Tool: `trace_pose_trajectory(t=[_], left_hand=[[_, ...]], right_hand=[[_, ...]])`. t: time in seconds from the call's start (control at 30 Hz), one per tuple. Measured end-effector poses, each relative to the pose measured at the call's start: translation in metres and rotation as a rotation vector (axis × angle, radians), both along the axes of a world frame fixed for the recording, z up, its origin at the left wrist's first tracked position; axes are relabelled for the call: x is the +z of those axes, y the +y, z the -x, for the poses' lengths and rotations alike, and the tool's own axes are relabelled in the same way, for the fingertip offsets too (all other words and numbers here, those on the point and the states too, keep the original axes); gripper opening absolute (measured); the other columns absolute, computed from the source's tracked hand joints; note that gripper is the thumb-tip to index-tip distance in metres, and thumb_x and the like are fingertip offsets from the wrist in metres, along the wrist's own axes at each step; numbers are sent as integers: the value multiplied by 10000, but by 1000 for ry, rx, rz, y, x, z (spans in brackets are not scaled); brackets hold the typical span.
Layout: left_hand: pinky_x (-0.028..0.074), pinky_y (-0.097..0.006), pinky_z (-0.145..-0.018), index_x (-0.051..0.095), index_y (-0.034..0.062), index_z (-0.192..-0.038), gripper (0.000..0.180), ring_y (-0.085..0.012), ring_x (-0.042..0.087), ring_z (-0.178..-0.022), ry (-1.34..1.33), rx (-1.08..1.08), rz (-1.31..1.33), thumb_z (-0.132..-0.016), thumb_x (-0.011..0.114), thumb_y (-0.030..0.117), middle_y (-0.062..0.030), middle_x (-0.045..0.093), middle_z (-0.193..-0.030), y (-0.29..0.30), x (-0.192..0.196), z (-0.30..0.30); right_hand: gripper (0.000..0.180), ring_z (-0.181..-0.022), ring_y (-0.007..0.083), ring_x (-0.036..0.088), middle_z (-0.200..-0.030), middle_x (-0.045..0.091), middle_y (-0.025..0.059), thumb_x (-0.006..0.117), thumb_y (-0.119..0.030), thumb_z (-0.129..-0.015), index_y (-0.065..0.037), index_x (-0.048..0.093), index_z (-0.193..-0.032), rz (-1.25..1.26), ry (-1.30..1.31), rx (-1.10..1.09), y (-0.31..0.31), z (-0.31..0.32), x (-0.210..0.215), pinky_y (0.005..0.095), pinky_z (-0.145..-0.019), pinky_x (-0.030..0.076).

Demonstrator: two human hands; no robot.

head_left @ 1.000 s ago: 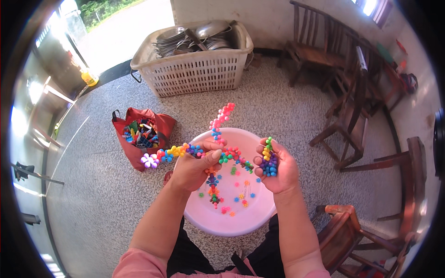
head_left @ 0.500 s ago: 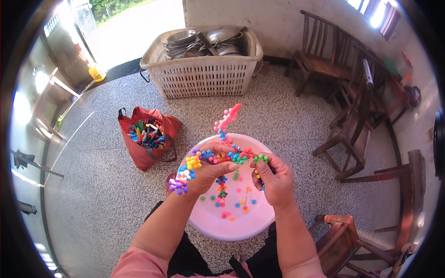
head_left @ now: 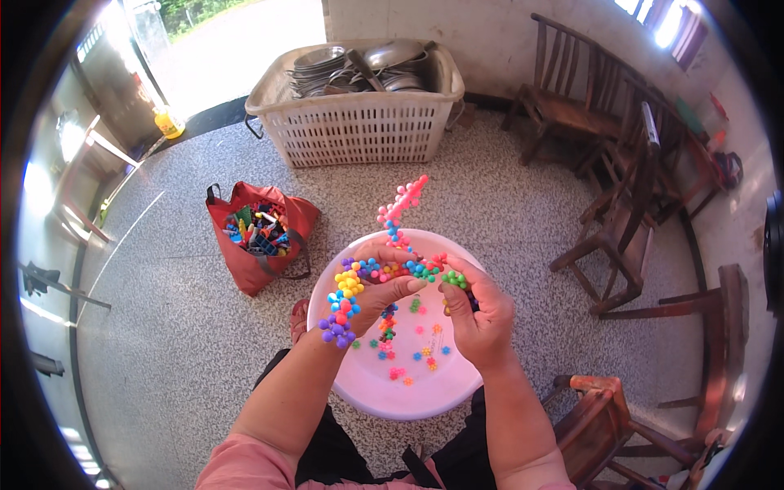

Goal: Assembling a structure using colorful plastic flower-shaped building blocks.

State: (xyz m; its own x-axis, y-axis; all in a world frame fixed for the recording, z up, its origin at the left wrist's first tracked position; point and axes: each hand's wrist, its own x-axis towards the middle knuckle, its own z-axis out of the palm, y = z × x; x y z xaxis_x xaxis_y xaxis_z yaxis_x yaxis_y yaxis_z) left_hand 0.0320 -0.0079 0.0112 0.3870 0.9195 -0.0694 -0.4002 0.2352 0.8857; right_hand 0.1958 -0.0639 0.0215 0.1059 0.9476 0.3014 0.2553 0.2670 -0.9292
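The left hand (head_left: 380,300) is pinched on a long, branching bead chain (head_left: 349,282), held over the basin; the right hand (head_left: 483,314) is closed on a short string (head_left: 454,279) with a green end, mostly hidden by the fingers. The step looks like joining the two; whether they already touch, I cannot tell. The next move seems to call for steadying the left side, lining up and pressing. Below is the pink basin (head_left: 359,392) with loose pieces (head_left: 426,353); far left, a red bag (head_left: 237,265).
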Motion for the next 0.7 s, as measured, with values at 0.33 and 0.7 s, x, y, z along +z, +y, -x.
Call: trace_pose_trajectory(t=[0.33, 0.7], left_hand=[[478, -215, -768, 551, 22, -1006, 322, -88, 561, -868, 141, 3, -81, -722, 702, 10, -25, 553, -999, -2, -3, -2], [428, -175, -562, 582, 59, -937, 266, -52, 534, -689, 213, 16, -36, -730, 726, 145, 7, 570, -815, -3, -1, -2]], right_hand=[[201, -772, 192, 630, -906, 633, 133, 578, -60, -835, -12, 564, -1029, -161, -163, -18, 0, 3, 2, 273, -658, 490], [237, -815, 253, 639, -902, 632, 153, 582, -44, -824, -11, 566, -1058, -263, -265, -16, 1, 1, -2, 298, -683, 500]])
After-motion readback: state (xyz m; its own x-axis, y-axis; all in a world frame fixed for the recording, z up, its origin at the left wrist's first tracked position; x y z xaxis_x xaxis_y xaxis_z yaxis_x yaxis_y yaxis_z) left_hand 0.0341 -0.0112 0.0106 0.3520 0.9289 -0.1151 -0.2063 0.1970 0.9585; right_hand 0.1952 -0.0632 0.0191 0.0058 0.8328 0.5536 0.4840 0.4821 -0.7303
